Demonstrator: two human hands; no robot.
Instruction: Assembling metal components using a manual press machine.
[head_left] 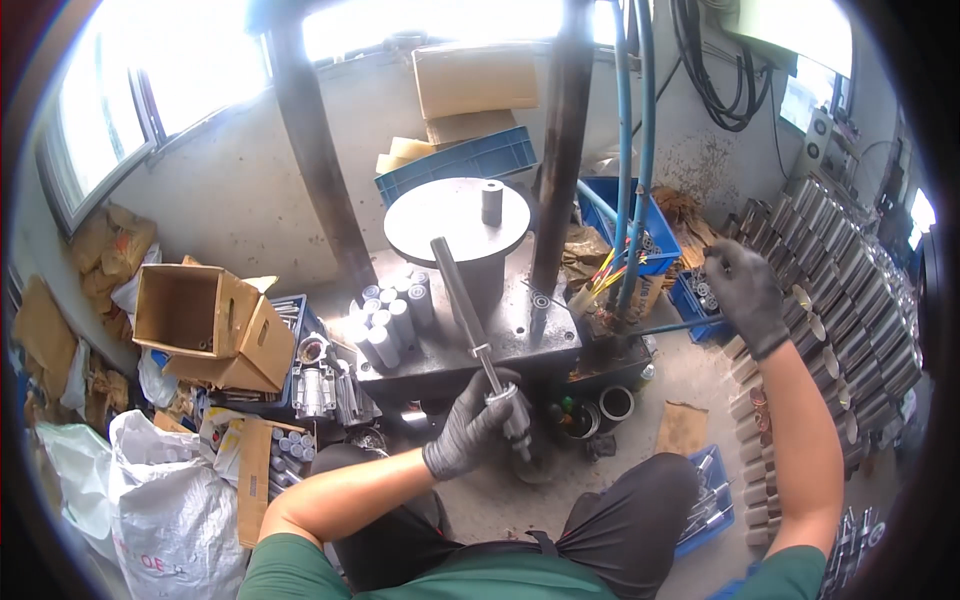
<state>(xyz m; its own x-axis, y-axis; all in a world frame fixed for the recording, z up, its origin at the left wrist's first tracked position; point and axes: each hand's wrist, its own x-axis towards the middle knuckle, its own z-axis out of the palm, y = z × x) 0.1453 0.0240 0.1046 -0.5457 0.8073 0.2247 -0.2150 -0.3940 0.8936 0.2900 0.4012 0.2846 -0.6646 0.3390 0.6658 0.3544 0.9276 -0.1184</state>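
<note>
A single head-worn fisheye camera looks steeply down and forward from the seated person's own vantage, close over the knees and gloved left hand at lower centre, the press at mid-frame, windows bending along the upper rim, stacked tubes curving down the right.

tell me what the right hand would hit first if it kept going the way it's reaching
Probably the blue bin of small metal parts just beyond the gloved right hand, though depth is hard to judge here.
</note>
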